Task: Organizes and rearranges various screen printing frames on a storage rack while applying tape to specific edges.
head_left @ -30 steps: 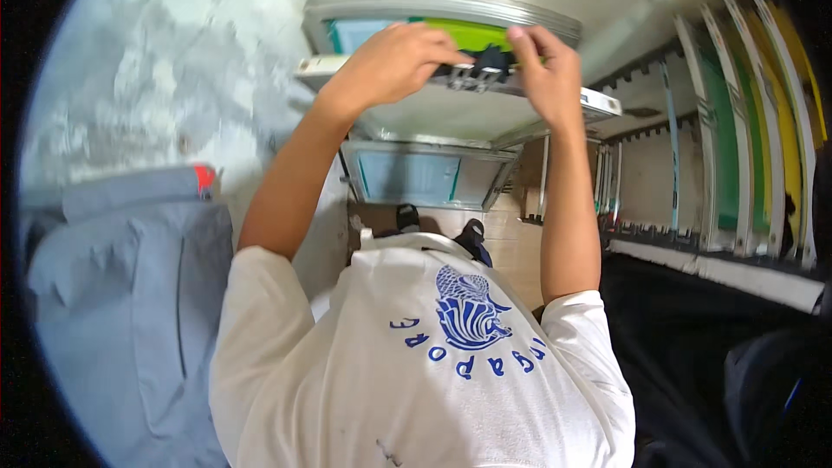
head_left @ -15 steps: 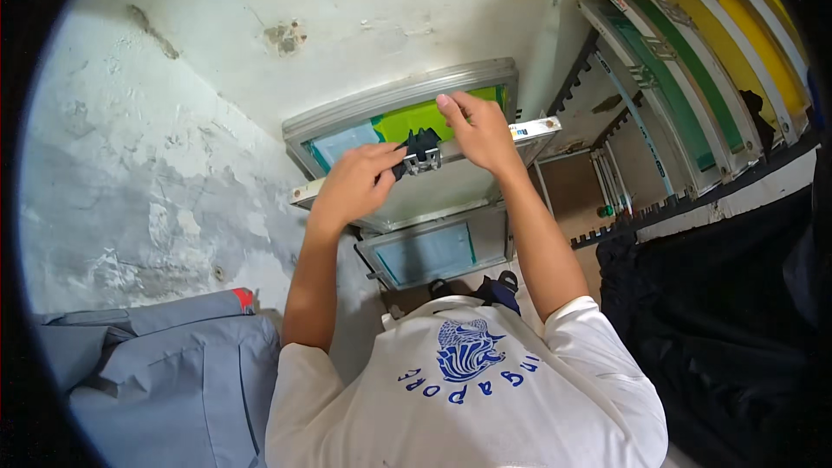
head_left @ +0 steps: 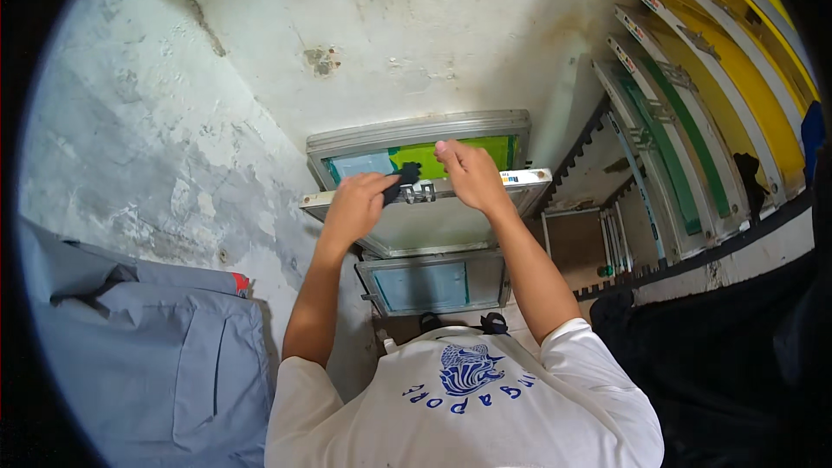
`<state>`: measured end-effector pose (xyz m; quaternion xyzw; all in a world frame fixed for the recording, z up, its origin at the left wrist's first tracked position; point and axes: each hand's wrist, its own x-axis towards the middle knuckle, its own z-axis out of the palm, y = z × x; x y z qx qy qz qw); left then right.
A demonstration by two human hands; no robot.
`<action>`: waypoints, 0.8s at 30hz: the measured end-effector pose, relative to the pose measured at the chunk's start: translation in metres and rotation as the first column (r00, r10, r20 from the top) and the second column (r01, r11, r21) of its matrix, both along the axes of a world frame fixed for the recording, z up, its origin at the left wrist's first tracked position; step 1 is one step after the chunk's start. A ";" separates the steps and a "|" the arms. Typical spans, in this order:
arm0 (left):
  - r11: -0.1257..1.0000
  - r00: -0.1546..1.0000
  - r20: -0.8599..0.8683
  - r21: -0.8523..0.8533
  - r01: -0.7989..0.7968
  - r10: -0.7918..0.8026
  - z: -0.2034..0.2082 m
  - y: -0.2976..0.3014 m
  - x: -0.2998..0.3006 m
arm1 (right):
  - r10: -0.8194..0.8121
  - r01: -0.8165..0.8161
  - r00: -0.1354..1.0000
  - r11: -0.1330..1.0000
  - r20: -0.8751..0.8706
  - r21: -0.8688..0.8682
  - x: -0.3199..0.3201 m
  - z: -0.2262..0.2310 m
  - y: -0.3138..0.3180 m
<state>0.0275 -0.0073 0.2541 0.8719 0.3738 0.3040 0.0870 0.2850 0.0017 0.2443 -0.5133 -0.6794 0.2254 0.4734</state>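
A silver screen-printing frame (head_left: 342,198) with pale mesh stands in front of me, its top bar running left to right. At the bar's middle sits a small metal clip (head_left: 419,193). My left hand (head_left: 357,208) is at the bar just left of the clip, fingers closed on a small black piece (head_left: 403,180), which partly overlaps the clip's left side. To the clip's right, my right hand (head_left: 475,175) is closed at the bar, thumb pointing up. Whatever its curled fingers hold is hidden.
Behind stands another frame (head_left: 425,126) with green and light blue mesh; a blue-meshed one (head_left: 425,288) is lower down. Several yellow and green frames (head_left: 724,121) fill a rack at right. Grey cloth (head_left: 204,364) lies left, black cloth (head_left: 693,355) right. A stained wall (head_left: 381,35) rises behind.
The view has shifted, so the frames sit lower in the picture. The black piece has moved left relative to the metal clip. My right hand stays by the bar.
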 end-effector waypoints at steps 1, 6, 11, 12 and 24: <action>1.000 1.000 -0.013 -0.023 -0.001 0.000 -0.006 -0.003 0.013 | 0.019 -0.019 1.000 1.000 0.003 0.010 0.006 0.003 -0.003; 0.990 0.980 -0.164 -0.057 -0.125 0.114 -0.001 -0.040 0.032 | 0.115 -0.109 0.991 0.990 0.066 -0.093 0.028 0.017 -0.022; 0.939 0.864 -0.422 -0.078 -0.336 0.274 0.014 -0.072 0.044 | 0.153 -0.143 0.983 0.985 0.103 -0.095 0.044 0.015 -0.034; 0.920 0.842 -0.427 -0.053 -0.387 0.330 0.006 -0.079 0.046 | 0.175 -0.166 0.978 0.983 0.112 -0.085 0.051 0.012 -0.039; 0.884 0.808 -0.396 0.025 -0.467 0.438 -0.020 -0.112 0.095 | 0.226 -0.217 0.969 0.971 0.098 -0.096 0.062 0.003 -0.066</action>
